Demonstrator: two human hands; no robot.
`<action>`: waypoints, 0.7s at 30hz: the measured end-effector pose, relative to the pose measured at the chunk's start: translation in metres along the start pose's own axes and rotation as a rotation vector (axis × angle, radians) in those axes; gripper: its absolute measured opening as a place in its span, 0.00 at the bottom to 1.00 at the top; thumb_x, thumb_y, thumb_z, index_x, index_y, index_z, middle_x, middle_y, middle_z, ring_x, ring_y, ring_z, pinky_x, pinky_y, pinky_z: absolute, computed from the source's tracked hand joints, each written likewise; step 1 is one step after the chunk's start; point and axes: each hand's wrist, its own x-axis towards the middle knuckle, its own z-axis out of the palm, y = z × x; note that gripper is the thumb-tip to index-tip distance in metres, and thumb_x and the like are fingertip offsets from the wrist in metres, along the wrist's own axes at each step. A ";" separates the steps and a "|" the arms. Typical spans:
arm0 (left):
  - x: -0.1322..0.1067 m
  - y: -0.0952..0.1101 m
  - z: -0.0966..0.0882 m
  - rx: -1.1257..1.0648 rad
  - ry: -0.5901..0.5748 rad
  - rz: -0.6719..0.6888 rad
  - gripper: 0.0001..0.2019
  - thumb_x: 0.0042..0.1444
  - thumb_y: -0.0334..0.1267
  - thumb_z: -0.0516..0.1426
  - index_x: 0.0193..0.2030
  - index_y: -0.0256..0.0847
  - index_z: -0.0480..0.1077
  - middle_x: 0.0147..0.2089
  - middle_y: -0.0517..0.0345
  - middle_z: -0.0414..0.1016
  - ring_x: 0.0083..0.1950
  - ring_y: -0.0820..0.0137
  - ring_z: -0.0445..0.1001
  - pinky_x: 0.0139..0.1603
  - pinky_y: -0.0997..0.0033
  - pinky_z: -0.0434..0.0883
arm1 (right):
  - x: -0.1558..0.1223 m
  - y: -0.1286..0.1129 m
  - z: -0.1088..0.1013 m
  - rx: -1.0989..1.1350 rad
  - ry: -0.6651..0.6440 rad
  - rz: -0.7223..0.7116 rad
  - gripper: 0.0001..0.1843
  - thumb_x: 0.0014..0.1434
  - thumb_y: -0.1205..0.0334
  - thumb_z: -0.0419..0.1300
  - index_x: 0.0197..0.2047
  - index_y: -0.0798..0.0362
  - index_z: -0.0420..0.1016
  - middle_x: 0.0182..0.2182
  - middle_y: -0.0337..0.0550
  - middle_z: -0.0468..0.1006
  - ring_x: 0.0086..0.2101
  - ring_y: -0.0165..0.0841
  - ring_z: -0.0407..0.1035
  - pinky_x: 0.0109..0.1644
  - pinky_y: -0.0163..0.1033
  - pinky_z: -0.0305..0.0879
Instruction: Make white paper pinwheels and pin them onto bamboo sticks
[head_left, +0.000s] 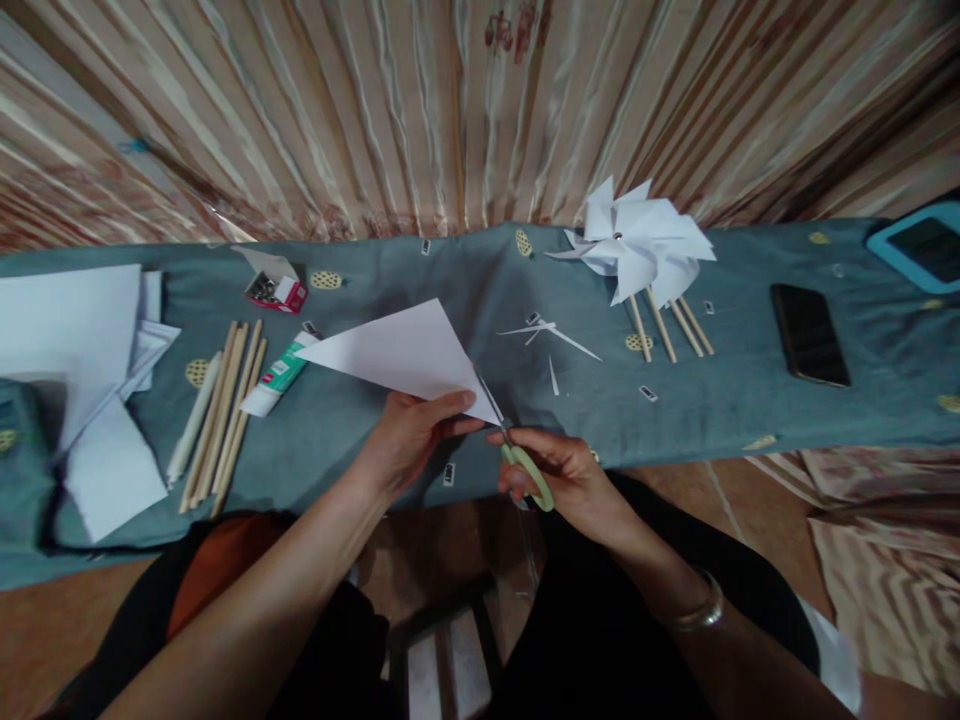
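My left hand (pixel 420 435) pinches a white sheet of paper folded into a triangle (pixel 394 345) near its lower right corner, thumb on top. In my right hand (pixel 562 470) is a pair of scissors with light green handles (pixel 534 478), my fingers through the loops. The scissor blades lie along the paper's right edge, close to the corner; whether they are cutting into it I cannot tell. Thin white paper scraps (pixel 551 328) lie on the cloth just right of the paper.
A teal cloth (pixel 465 270) covers the long table. At left are white paper sheets (pixel 67 310), wooden sticks (pixel 225 420), a green-and-white tube (pixel 277 375) and a red box of small metal pieces (pixel 276 288). Paper pinwheels (pixel 645 240), a phone (pixel 810 335) and a blue-framed device (pixel 919 245) lie right.
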 end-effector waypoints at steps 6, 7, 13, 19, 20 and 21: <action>-0.002 -0.006 0.002 0.023 -0.050 -0.018 0.09 0.39 0.28 0.68 0.30 0.37 0.75 0.33 0.55 0.78 0.31 0.67 0.77 0.34 0.66 0.78 | 0.001 0.003 -0.003 -0.009 0.002 -0.009 0.17 0.50 0.53 0.70 0.41 0.52 0.80 0.24 0.35 0.75 0.23 0.24 0.66 0.24 0.31 0.62; -0.002 -0.007 0.002 0.022 -0.060 -0.016 0.09 0.39 0.28 0.68 0.30 0.36 0.76 0.33 0.55 0.78 0.30 0.67 0.77 0.34 0.66 0.78 | 0.001 0.003 -0.003 -0.011 0.001 -0.014 0.16 0.50 0.53 0.70 0.41 0.52 0.79 0.24 0.35 0.75 0.23 0.24 0.66 0.24 0.31 0.62; -0.001 -0.006 0.002 0.042 -0.102 -0.007 0.10 0.41 0.29 0.67 0.33 0.35 0.75 0.33 0.56 0.78 0.29 0.69 0.78 0.33 0.68 0.78 | 0.001 -0.001 0.000 -0.007 -0.008 -0.021 0.17 0.52 0.51 0.68 0.42 0.52 0.79 0.25 0.35 0.75 0.23 0.23 0.65 0.25 0.30 0.63; 0.000 -0.007 0.004 0.053 -0.073 -0.016 0.10 0.40 0.29 0.67 0.31 0.36 0.75 0.32 0.56 0.78 0.28 0.70 0.77 0.32 0.70 0.78 | 0.000 -0.002 0.002 -0.015 -0.003 -0.041 0.19 0.53 0.47 0.67 0.42 0.52 0.79 0.24 0.35 0.74 0.22 0.24 0.66 0.26 0.31 0.65; 0.000 -0.007 0.004 0.052 -0.071 -0.018 0.09 0.40 0.29 0.67 0.30 0.36 0.75 0.32 0.56 0.78 0.28 0.70 0.77 0.32 0.69 0.77 | 0.000 -0.003 0.001 -0.016 -0.003 -0.045 0.19 0.53 0.47 0.66 0.43 0.52 0.79 0.24 0.36 0.74 0.22 0.24 0.66 0.26 0.32 0.66; -0.001 -0.007 0.004 0.048 -0.067 -0.019 0.09 0.40 0.29 0.67 0.30 0.36 0.75 0.32 0.56 0.78 0.29 0.70 0.77 0.32 0.69 0.77 | 0.000 -0.003 0.002 -0.015 -0.003 -0.045 0.19 0.53 0.47 0.67 0.43 0.52 0.80 0.24 0.36 0.74 0.22 0.24 0.66 0.26 0.32 0.67</action>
